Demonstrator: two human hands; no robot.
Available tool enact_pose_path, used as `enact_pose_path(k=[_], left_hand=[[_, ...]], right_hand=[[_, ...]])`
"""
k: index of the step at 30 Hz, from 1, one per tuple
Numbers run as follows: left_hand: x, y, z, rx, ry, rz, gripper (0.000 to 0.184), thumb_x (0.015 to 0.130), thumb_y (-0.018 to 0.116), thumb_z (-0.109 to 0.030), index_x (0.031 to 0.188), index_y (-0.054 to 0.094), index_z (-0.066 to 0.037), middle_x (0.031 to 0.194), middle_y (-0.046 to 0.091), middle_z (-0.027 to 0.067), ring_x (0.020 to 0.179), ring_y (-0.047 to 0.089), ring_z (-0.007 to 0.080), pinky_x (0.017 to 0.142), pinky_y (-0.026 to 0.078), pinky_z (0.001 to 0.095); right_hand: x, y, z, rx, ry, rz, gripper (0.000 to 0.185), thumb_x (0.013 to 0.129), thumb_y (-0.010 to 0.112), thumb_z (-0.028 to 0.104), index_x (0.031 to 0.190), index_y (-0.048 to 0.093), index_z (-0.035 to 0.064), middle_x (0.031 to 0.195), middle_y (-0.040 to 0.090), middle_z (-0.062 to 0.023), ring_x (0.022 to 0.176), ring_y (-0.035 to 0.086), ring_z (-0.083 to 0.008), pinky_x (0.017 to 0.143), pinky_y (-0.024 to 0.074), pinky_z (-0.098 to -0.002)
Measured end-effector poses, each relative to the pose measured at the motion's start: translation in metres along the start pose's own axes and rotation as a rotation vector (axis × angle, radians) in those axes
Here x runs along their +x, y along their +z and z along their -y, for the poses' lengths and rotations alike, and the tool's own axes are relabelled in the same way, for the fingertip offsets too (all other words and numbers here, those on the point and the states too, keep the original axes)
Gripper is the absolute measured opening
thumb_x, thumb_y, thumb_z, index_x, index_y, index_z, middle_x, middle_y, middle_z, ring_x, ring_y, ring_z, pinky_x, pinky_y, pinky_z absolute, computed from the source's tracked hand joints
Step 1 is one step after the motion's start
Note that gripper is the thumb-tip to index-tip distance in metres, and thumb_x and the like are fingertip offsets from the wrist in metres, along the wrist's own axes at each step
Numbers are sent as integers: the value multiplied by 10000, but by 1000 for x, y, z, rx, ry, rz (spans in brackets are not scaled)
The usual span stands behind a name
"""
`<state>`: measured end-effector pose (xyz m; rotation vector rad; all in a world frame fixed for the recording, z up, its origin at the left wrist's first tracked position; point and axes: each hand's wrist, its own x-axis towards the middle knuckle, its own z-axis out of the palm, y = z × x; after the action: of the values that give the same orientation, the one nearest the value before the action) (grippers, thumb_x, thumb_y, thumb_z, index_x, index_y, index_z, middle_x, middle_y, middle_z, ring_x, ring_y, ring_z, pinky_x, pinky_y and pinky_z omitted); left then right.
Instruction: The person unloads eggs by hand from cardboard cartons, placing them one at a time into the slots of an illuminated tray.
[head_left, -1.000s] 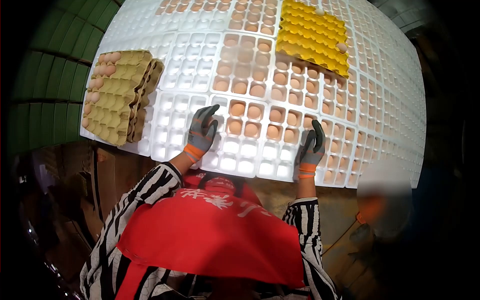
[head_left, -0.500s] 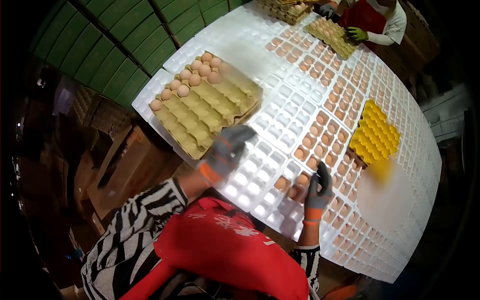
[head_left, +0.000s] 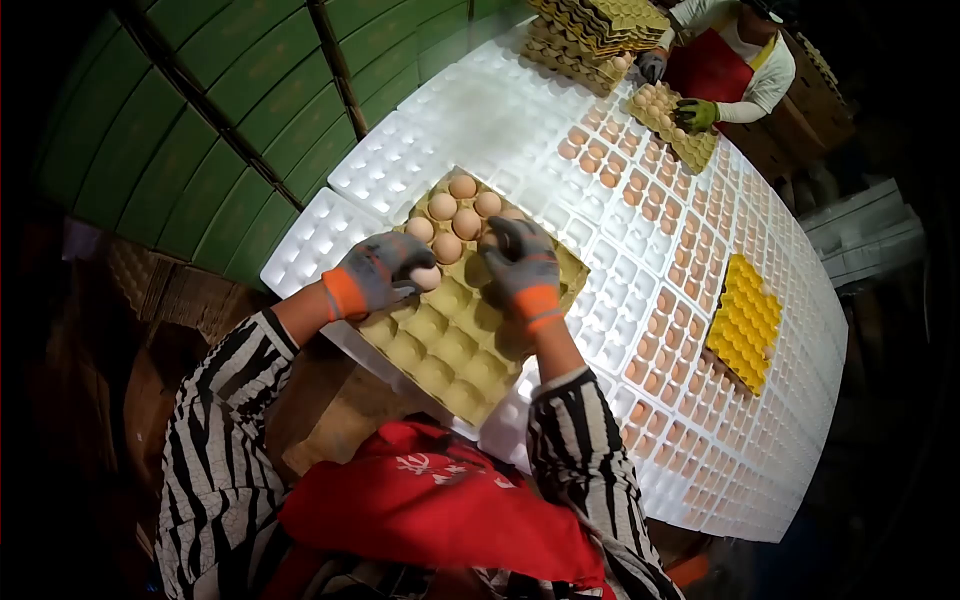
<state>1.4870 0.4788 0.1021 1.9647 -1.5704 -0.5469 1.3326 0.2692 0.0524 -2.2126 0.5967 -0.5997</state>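
A pulp egg tray lies before me, with eggs in its far part and bare cups in the near part. My left hand, in a grey glove with an orange cuff, reaches over the tray's left side with its fingers closed on an egg. Beside it, my right hand bends down over the tray's right half, fingers curled round an egg that is mostly hidden. Between and beyond the two hands sit several eggs, among them a pale brown egg.
White foam trays cover the table, many cups on the right holding eggs. A yellow tray rests on them. Across the table a co-worker's green-gloved hand touches another egg tray, near stacked trays. Green boxes rise at the left.
Both hands have come to the pulp tray, my right hand from the foam trays on the right. My left hand now has an egg. The view has shifted, and the tray appears nearer.
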Motion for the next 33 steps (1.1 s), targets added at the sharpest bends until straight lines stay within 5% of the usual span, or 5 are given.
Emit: enact_pose_path(k=[5, 11, 17, 27, 33], left_hand=[[2, -31, 9, -604, -179, -85, 442, 835, 670, -174, 1240, 538, -58, 1197, 551, 65, 1065, 570, 180, 927, 481, 326], [57, 20, -13, 701, 51, 201, 435, 835, 689, -107, 1252, 565, -122, 1237, 581, 90, 1091, 622, 331, 902, 528, 409], [51, -14, -10, 174, -184, -100, 388, 869, 672, -180, 1251, 605, -175, 1247, 573, 101, 1033, 653, 341, 863, 537, 420], [98, 23, 2, 569, -147, -55, 327, 867, 626, -146, 1185, 608, -224, 1274, 547, 152, 1007, 638, 353, 818, 548, 456], [124, 37, 23, 613, -255, -26, 210, 929, 512, -239, 1086, 626, -158, 1184, 617, 156, 968, 650, 387, 769, 533, 498]], right_hand=[[7, -47, 6, 1045, 419, -131, 411, 914, 661, 274, 1237, 612, 25, 978, 630, -93, 802, 616, -176, 733, 544, -326], [34, -26, 46, -619, 173, 133, 520, 794, 805, 252, 1260, 629, 101, 1189, 639, -103, 963, 653, -288, 852, 537, -371], [41, -52, -10, 918, 273, -47, 393, 854, 648, 49, 1246, 670, 75, 1226, 613, -61, 1008, 618, -147, 844, 524, -265], [74, -43, 60, -732, -182, 391, 368, 736, 724, 254, 1102, 705, 242, 1274, 559, -109, 1073, 651, -323, 877, 559, -386], [-56, -80, -13, 453, 73, -319, 491, 707, 869, 185, 1144, 660, 100, 1257, 567, -124, 1084, 618, -269, 916, 529, -382]])
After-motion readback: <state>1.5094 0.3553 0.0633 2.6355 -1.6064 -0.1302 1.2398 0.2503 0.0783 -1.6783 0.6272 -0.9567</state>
